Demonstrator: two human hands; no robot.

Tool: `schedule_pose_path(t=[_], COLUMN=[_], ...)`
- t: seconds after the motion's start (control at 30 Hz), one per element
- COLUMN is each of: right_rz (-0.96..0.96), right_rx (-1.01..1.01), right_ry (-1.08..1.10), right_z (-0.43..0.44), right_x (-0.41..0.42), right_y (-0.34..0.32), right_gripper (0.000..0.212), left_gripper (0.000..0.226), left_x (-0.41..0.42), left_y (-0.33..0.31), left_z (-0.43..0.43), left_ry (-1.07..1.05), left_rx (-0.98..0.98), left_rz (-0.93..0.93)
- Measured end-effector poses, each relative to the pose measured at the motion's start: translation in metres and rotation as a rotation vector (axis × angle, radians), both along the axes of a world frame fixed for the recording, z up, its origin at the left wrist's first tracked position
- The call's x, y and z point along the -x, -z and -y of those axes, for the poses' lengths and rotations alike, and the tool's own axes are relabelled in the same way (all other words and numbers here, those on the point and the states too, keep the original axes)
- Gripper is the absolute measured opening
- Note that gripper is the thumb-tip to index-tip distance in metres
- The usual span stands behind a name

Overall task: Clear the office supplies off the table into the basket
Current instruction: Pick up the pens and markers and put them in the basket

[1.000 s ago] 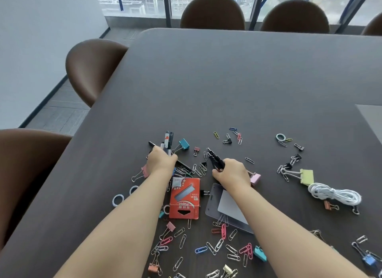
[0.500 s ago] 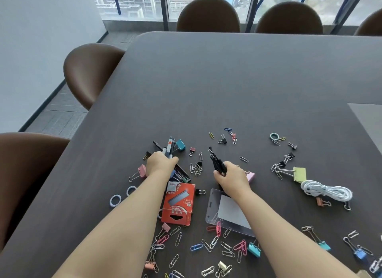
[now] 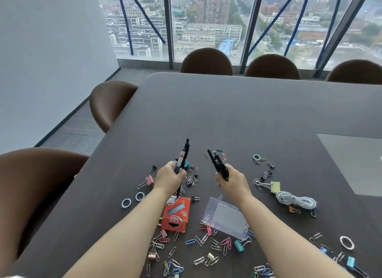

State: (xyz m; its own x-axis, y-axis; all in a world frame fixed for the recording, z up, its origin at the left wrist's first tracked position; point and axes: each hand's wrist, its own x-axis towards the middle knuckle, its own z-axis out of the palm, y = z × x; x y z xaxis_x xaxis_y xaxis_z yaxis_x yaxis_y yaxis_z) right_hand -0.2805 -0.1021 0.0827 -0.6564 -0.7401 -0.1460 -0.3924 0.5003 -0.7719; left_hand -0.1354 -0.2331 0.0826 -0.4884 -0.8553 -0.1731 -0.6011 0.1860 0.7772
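My left hand (image 3: 170,176) grips a bundle of pens (image 3: 182,158), black and grey ones with a red band, lifted off the dark table (image 3: 237,112) and pointing away from me. My right hand (image 3: 231,179) holds several black pens (image 3: 217,164), also raised and angled up to the left. Below the hands lie an orange staple box (image 3: 176,214) and a clear plastic card sleeve (image 3: 225,216). Paper clips (image 3: 206,241) and binder clips lie scattered all around them. No basket is in view.
A coiled white cable (image 3: 295,200) and a yellow-green binder clip (image 3: 275,187) lie to the right. White rubber rings (image 3: 126,202) sit at the left. Brown chairs (image 3: 111,104) stand along the left and far edges. A grey inset panel (image 3: 355,164) marks the table's right side.
Both hands have lifted their pens off the table and raised them. The camera has tilted up, so the windows and far chairs now show.
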Motion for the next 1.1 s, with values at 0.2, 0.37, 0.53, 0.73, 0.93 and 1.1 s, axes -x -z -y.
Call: schedule_pose_path(t=[0.2,0.37,0.53,0.73,0.93,1.1], right_rz=[-0.097,-0.116,-0.103,-0.094,-0.132,-0.152], right_rx=[-0.032,-0.098,-0.038,0.045,0.035,0.027], right_ry=[-0.075,-0.155,-0.345,-0.533,-0.596,-0.655], right_z=[-0.039,-0.061,-0.040,-0.013,-0.012,-0.011], right_x=[-0.044,-0.094,-0.177,-0.268,-0.302,-0.322], right_y=[-0.029,-0.030,-0.035,-0.044,-0.039,-0.040], right_gripper=[0.008,0.013,0.008,0.013,0.015,0.017], left_gripper=[0.013,0.028,0.037,0.025,0.028,0.072], left_x=[-0.087,-0.180,-0.284,-0.379,-0.410,-0.415], left_y=[-0.035,-0.066,-0.080,-0.042,-0.004,0.001], left_z=[-0.049,-0.084,-0.108,-0.121,-0.134,-0.140], left_ry=[0.078,-0.024,-0.269,-0.230,-0.199,-0.201], left_rx=[0.041,0.202,0.397,0.203,0.002,-0.060], left_rz=[0.018,0.033,0.082,0.420,0.586,0.445])
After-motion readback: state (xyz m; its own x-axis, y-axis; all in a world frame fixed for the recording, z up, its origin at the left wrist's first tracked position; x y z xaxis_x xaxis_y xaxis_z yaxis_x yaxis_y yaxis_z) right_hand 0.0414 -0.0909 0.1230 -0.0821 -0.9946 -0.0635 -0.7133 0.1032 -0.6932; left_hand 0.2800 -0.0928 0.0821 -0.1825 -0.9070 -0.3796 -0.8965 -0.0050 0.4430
